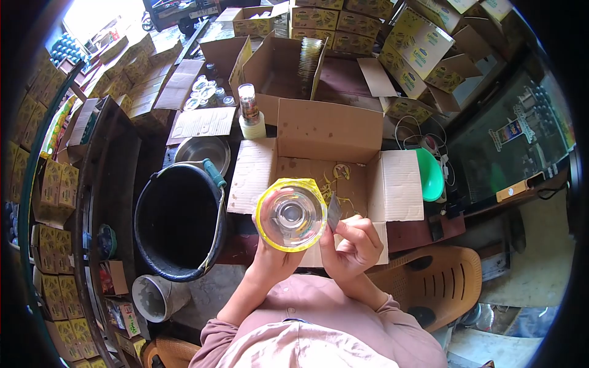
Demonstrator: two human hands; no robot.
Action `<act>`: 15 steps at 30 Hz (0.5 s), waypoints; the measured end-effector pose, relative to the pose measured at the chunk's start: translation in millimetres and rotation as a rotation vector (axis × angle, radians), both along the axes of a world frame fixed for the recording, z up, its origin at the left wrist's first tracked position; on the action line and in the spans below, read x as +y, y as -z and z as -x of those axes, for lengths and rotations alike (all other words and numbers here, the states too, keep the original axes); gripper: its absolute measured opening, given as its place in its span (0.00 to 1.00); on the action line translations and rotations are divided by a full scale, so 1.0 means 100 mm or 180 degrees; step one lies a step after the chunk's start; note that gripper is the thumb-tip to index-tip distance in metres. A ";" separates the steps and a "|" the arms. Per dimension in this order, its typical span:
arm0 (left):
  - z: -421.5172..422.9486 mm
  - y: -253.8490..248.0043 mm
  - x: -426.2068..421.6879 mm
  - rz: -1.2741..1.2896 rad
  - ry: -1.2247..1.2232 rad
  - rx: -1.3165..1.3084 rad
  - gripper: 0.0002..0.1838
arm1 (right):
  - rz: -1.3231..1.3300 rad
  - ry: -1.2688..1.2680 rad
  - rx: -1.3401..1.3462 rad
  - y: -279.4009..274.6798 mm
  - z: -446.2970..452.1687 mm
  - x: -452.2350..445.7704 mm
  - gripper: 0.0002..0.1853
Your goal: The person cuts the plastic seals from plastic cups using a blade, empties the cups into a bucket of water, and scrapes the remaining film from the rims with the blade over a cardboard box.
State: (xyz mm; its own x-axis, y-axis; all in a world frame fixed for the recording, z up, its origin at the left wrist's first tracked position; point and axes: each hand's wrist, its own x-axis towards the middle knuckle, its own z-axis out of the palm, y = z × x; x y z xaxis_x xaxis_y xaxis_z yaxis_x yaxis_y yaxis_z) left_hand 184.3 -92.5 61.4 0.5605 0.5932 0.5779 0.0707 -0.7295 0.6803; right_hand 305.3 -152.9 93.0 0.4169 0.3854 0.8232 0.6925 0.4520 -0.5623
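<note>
Cartons [315,18] crowd the room beyond the surface's [453,226] near-edge box [328,130]. Raised left hand [274,260] grasps a clear container [290,214]; right hand [350,250], fingers curled, pinches a grey piece [333,214].

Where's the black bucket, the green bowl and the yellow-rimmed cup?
Black bucket [177,219], head view: its dark inside.
Green bowl [432,176], head view: its showing side.
Yellow-rimmed cup [291,213], head view: its round middle.

i see an open box [327,127] before the person, scraps [342,172] inside it, a cup [291,214] in the left hand [270,254] nearer the body. left of the box stands a bucket [175,221], a basin [211,150] behind that; right, a bowl [431,176]. farther back, a carton [273,67] holds a stack [310,64].
</note>
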 end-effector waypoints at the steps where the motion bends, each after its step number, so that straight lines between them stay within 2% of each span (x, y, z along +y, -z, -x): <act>1: 0.00 0.01 -0.01 0.0061 -0.0046 -0.0013 0.36 | 0.0009 0.0003 -0.0002 0.00 0.00 0.00 0.09; 5: 0.03 0.02 -0.02 0.0034 -0.0118 0.0147 0.31 | 0.0066 0.0099 -0.0096 -0.01 0.00 -0.02 0.10; 8: -0.02 0.06 -0.07 0.0513 -0.0239 -0.0299 0.28 | 0.0090 0.0151 -0.0133 -0.03 0.00 -0.03 0.11; 11: 0.00 0.01 -0.06 0.0272 -0.0130 0.0041 0.29 | 0.0099 0.0127 -0.0119 -0.05 -0.04 -0.01 0.11; 15: 0.00 0.01 -0.03 0.0334 -0.0038 -0.0022 0.33 | 0.0077 0.0093 -0.0060 -0.06 -0.06 0.00 0.11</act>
State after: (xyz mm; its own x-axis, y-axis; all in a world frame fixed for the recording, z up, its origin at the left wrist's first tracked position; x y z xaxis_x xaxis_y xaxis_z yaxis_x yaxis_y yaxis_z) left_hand 183.9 -95.6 60.5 0.5492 0.6572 0.5162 0.0740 -0.6535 0.7533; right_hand 311.0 -152.9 98.7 0.4127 0.3931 0.8217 0.7158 0.4179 -0.5595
